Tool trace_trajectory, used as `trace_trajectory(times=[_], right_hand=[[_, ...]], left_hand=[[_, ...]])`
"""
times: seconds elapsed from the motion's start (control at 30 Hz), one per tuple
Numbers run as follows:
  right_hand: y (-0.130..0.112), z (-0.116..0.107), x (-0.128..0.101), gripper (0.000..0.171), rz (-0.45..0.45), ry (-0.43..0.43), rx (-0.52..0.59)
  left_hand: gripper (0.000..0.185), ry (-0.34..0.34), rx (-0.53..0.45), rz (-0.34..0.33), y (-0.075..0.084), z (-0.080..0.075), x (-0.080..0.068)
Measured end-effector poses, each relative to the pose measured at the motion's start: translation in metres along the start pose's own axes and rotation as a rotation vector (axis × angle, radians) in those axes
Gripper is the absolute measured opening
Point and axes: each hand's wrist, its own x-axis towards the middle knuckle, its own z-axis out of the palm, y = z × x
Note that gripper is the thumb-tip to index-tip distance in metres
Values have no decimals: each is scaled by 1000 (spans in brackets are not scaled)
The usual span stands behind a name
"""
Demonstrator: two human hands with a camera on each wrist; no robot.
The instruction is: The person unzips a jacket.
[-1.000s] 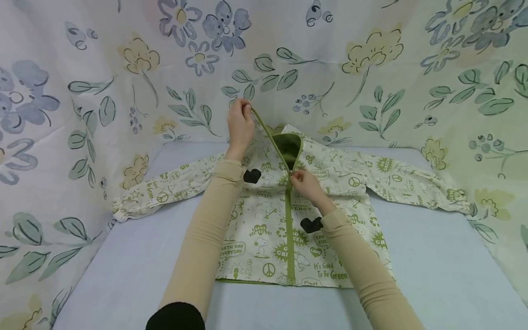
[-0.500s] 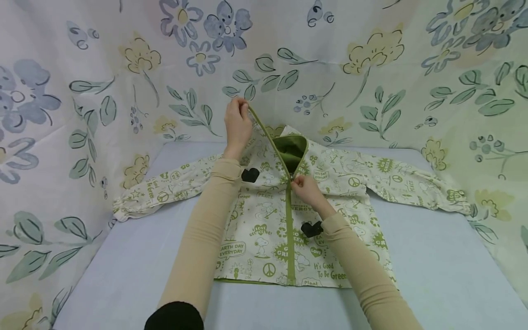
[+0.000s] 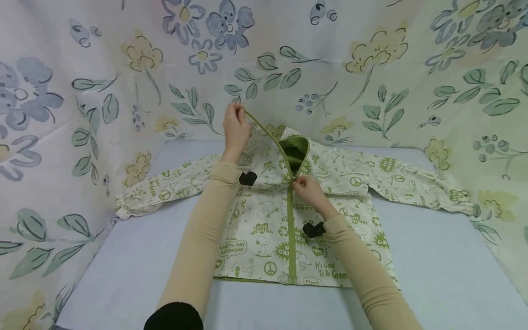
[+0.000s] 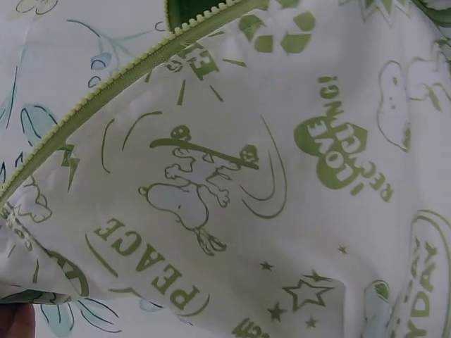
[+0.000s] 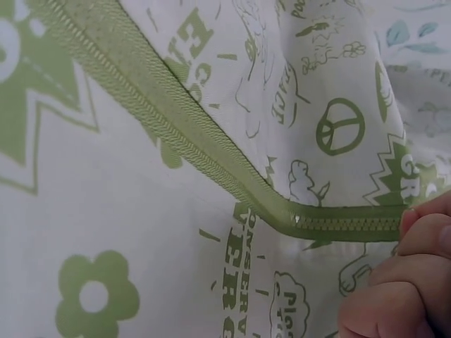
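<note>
A cream jacket [image 3: 264, 229] printed with green cartoons lies face up on the pale blue table [image 3: 123, 266], sleeves spread to both sides. A green zipper [image 3: 290, 238] runs up its middle and is open near the collar. My left hand [image 3: 235, 123] pinches the top of the left zipper edge [image 4: 106, 91] and holds it lifted and taut. My right hand [image 3: 305, 187] pinches the zipper at the point where the two sides meet, fingers [image 5: 416, 267] curled at the green tape [image 5: 211, 162]. The slider itself is hidden under the fingers.
Floral-print cloth [image 3: 82, 91] walls the table on the left, back and right. The jacket's right sleeve [image 3: 429, 192] reaches almost to the right wall, the left sleeve [image 3: 156, 192] to the left wall. Bare table shows in front of the hem.
My right hand has slid slightly up the zipper, so the open part below the collar is shorter. My left hand keeps the zipper edge lifted in nearly the same place.
</note>
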Motion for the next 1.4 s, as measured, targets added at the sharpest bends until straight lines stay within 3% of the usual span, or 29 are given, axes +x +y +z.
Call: trace_trajectory(times=[0.17,0.23,0.3,0.4,0.47,0.5,0.57,0.67,0.73,0.83,1.13,1.4], right_hand=[[-2,-2,-1,20,5,-5,12],[-3,-3,-1,20,11,-10,19],[-3,-5,-1,20,15,-16,24],[-4,-6,0,20,24,-24,21],[-4,-8,-1,20,28,-26,10],[-4,-9,-1,20,31,-28,1],[-4,-10,-1,20,35,-22,-13],[-4,-12,-1,21,42,-20,-15],[-4,-13,0,22,43,-26,-10],[-4,-14,0,23,41,-46,-4],[-8,-17,0,28,-4,-47,-21],[-14,-16,0,20,-20,-2,4]], left_hand=[[22,-49,25,-6,-10,3,-5],[27,-67,63,22,-13,6,-8],[32,-63,115,109,-13,10,-13],[39,-48,197,316,-8,16,-22],[38,-80,237,451,-2,22,-30],[36,-129,257,505,1,26,-33],[31,-299,292,569,7,33,-42],[27,-638,343,581,12,43,-54],[26,-824,390,587,11,49,-61],[25,-962,481,620,6,56,-67],[25,-1028,547,688,-5,59,-67],[12,-1012,492,598,-8,50,-64]])
